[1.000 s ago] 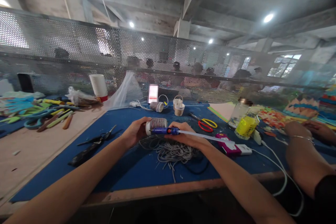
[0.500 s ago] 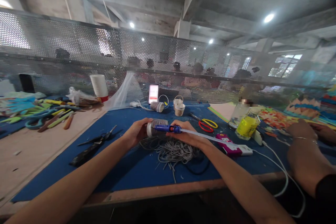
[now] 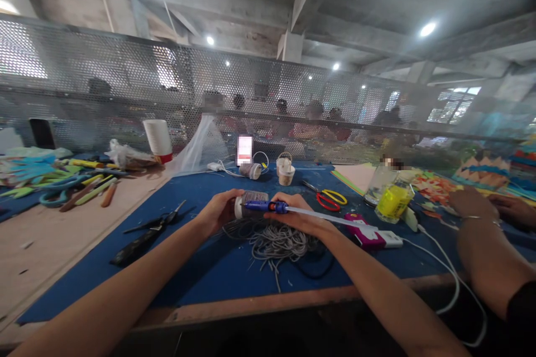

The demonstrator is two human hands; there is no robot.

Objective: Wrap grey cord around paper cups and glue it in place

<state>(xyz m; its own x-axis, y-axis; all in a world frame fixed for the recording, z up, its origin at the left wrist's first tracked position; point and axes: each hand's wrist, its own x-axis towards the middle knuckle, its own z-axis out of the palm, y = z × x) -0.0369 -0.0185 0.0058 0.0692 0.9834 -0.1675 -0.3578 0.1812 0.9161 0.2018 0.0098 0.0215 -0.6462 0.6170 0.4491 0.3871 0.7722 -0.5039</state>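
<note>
My left hand (image 3: pixel 221 209) is closed around a cup (image 3: pixel 238 207) with a pale end, wrapped in grey cord and lying on its side. My right hand (image 3: pixel 295 212) grips a blue glue gun (image 3: pixel 262 206), its nose pointing left across the cup. A long translucent glue stick (image 3: pixel 322 216) sticks out of the gun's back, over my right wrist. Below both hands a tangled heap of grey cord (image 3: pixel 282 242) lies on the blue mat (image 3: pixel 188 279). The right fingers are partly hidden behind the gun.
Black-handled snips (image 3: pixel 144 240) lie left; red-and-yellow scissors (image 3: pixel 330 199) lie right, near a purple-and-white device (image 3: pixel 366 234) with a white cable. Behind stand small basket-like cups (image 3: pixel 286 172), another wrapped cup (image 3: pixel 251 171) and a lit phone (image 3: pixel 245 150). A co-worker's hand (image 3: pixel 473 206) works at far right.
The glue gun's nose has shifted slightly left and down along the cup. My hands otherwise hold their places. The co-worker's hand at the right has moved a little left.
</note>
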